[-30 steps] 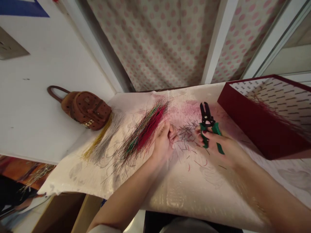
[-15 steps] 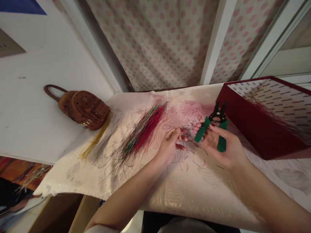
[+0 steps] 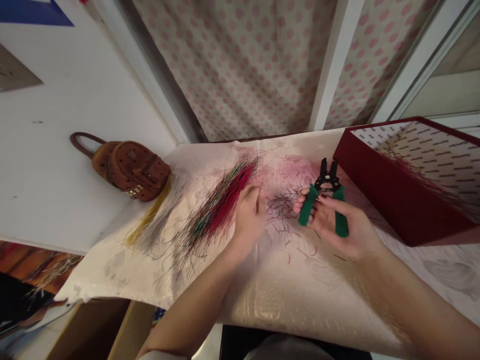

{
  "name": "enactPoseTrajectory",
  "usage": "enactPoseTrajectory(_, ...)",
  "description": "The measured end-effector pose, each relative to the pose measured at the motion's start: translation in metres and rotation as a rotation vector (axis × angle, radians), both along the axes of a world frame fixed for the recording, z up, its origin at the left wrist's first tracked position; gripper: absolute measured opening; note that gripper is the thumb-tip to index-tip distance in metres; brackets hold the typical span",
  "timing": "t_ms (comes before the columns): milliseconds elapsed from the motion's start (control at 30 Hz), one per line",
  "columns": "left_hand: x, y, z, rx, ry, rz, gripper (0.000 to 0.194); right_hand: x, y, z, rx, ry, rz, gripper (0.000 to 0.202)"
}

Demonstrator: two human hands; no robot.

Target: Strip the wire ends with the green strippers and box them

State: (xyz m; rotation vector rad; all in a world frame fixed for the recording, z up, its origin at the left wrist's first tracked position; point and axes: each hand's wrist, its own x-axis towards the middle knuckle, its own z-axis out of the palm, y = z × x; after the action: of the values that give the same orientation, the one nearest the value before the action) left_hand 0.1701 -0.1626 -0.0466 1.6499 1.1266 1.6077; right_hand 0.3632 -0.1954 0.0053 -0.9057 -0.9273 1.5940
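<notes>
My right hand holds a wire stripper with black jaws and green handles. Its jaws point away from me and stand apart. My left hand is over the right edge of a bundle of red, green and dark wires. That hand is smeared by motion and its fingertips are hidden, so what it holds, if anything, does not show. Short wire pieces lie scattered on the cloth between my two hands.
A dark red box with wires inside stands at the right. Yellow wires and grey wires lie left of the bundle, beside a brown backpack-shaped bag against the wall. A pale cloth covers the table.
My left hand has moved left, away from the wire stripper and over to the wire bundle. My right hand has shifted slightly left, with the stripper still in it.
</notes>
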Motion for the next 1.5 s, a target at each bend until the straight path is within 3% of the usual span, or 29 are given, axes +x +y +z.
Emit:
enactPoseTrajectory(100,0.006,-0.008,0.006,-0.066,-0.026,-0.283,0.044,-0.004,0.0,0.001,-0.025,-0.068,-0.015,0.013)
enactPoseTrajectory(200,0.017,-0.018,0.005,-0.301,-0.207,-0.583,0.045,-0.005,0.0,0.002,-0.049,-0.105,-0.047,0.012)
enactPoseTrajectory(300,0.021,-0.022,0.003,-0.52,-0.353,-0.695,0.046,-0.001,0.002,-0.001,-0.041,-0.108,-0.036,0.013)
enactPoseTrajectory(367,0.02,-0.021,0.002,-0.513,-0.302,-0.659,0.046,0.004,0.004,-0.004,-0.029,-0.09,-0.011,0.015)
enactPoseTrajectory(567,0.014,-0.011,-0.009,-0.167,0.136,-0.362,0.04,0.016,0.006,-0.002,0.047,-0.121,-0.057,0.02)
enactPoseTrajectory(867,0.015,-0.015,-0.005,-0.224,0.537,-0.192,0.038,0.014,0.002,0.006,-0.021,0.081,-0.066,0.021)
enactPoseTrajectory(1067,0.014,-0.014,-0.006,-0.226,0.444,-0.217,0.043,0.018,0.006,0.005,-0.085,0.08,-0.084,0.022)
enactPoseTrajectory(1300,0.016,-0.004,-0.013,-0.245,-0.035,-0.387,0.039,0.011,0.005,-0.001,-0.047,0.023,-0.024,0.018)
enactPoseTrajectory(1500,0.016,-0.008,-0.006,-0.194,-0.197,-0.352,0.026,0.011,0.006,-0.008,-0.061,0.022,0.003,0.019)
